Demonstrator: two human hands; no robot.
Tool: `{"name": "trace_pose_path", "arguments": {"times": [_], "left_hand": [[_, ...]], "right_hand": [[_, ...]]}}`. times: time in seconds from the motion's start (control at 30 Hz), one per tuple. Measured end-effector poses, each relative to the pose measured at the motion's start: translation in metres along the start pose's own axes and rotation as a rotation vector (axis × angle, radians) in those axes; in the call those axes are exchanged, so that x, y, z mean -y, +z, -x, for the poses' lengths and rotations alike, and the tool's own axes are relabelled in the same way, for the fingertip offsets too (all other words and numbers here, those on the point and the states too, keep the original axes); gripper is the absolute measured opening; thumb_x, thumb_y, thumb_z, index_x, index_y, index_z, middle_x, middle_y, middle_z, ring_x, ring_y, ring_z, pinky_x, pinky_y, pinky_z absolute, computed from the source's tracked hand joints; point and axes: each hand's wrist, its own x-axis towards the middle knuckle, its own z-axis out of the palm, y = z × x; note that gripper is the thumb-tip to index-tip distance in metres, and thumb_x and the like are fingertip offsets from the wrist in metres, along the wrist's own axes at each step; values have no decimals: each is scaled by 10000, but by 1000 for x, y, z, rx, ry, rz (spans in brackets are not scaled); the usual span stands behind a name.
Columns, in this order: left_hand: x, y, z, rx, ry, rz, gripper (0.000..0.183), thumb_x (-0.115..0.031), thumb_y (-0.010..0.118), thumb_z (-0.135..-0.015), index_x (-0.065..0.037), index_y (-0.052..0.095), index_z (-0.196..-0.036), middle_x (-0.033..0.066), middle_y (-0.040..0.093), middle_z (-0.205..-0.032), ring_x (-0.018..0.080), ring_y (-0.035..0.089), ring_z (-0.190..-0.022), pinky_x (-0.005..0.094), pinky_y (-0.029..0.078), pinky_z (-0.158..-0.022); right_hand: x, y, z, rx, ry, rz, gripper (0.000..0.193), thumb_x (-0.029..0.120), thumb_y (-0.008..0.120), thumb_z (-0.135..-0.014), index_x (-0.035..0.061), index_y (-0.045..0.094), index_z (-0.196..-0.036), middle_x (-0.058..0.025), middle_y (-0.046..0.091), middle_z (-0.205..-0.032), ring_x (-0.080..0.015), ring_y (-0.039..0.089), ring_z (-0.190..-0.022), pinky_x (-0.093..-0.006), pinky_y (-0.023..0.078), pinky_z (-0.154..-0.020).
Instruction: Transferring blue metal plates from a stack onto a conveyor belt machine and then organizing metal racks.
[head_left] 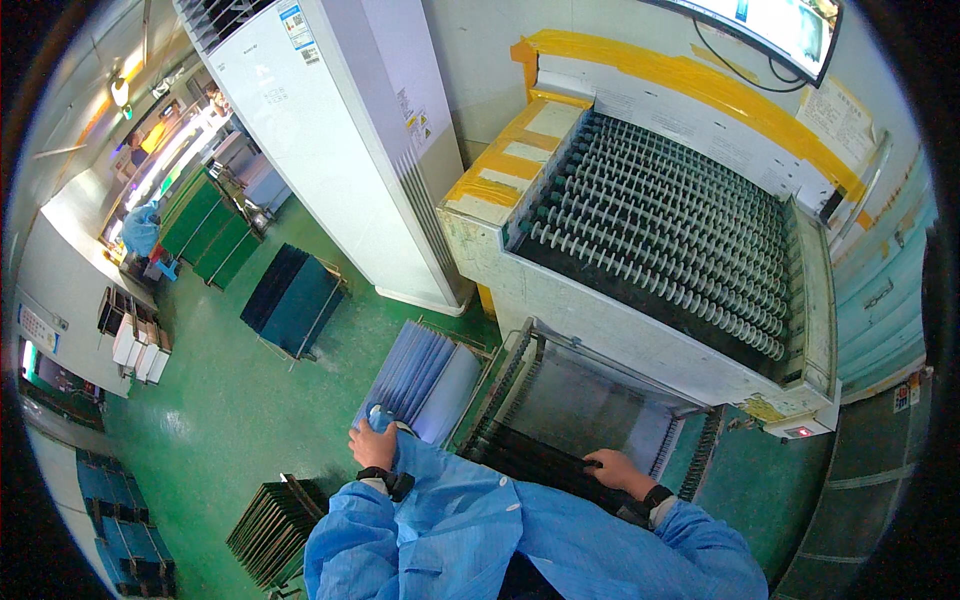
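Note:
My left hand (373,443) is at the near side of a rack of bluish thin panels (415,375), its fingers curled by a small pale-blue piece (380,416) that I cannot make out. The blue sleeve and coat hide part of what lies below it. My right hand (620,474) is closed over the edge of a dark panel (545,458), one of several standing close together in a metal rack (525,350) with coiled-wire sides. Behind those dark panels, a translucent grey sheet or surface (590,400) shows within the rack.
Ahead stands a conveyor machine (660,230) with rows of white roller discs, below a screen (770,30). A tall white air conditioner (320,130) is beside it. More panel racks (295,300) (275,530) stand on the green floor (220,420). A person works far left.

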Motion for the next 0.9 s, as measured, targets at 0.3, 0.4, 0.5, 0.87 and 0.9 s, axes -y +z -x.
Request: {"name": "trace_pose_path", "arguments": {"times": [0.3, 0.4, 0.5, 0.87, 0.9], "left_hand": [[1, 0, 0, -1, -2, 0, 750, -503, 755, -724, -87, 562, -1318, 206, 535, -1255, 438, 532, -1162, 540, 496, -920], [-1, -3, 1, 7, -1, 2, 752, -503, 752, -726, -87, 560, -1323, 206, 536, -1256, 438, 532, -1162, 538, 497, -920], [2, -2, 1, 6, 1, 0, 752, -503, 753, -726, -87, 560, -1322, 206, 535, -1259, 438, 533, -1162, 535, 497, -920], [2, -1, 1, 6, 5, 17, 746, -498, 762, -726, -80, 564, -1310, 220, 531, -1259, 447, 532, -1163, 540, 496, -927], [4, 0, 0, -4, 8, 19, 744, -497, 762, -726, -79, 564, -1309, 222, 530, -1259, 449, 531, -1162, 541, 496, -927]], "right_hand": [[6, -5, 0, 16, 4, 0, 378, 303, 650, -850, 97, 690, -1164, -182, 669, -1164, -383, 606, -1109, -456, 481, -953], [1, 0, 1, -27, -30, 9, 369, 331, 691, -872, 72, 693, -1135, -177, 681, -1113, -383, 618, -1068, -453, 490, -905], [6, -3, 2, -13, -26, 9, 373, 311, 666, -861, 83, 688, -1155, -181, 672, -1144, -382, 610, -1093, -453, 484, -930], [-4, 3, 0, -36, -46, 23, 382, 332, 687, -865, 79, 690, -1152, -175, 682, -1128, -372, 618, -1083, -445, 489, -908], [-2, 2, -1, -17, -31, 21, 378, 301, 664, -852, 86, 689, -1162, -179, 677, -1146, -374, 615, -1095, -448, 484, -933]]}}
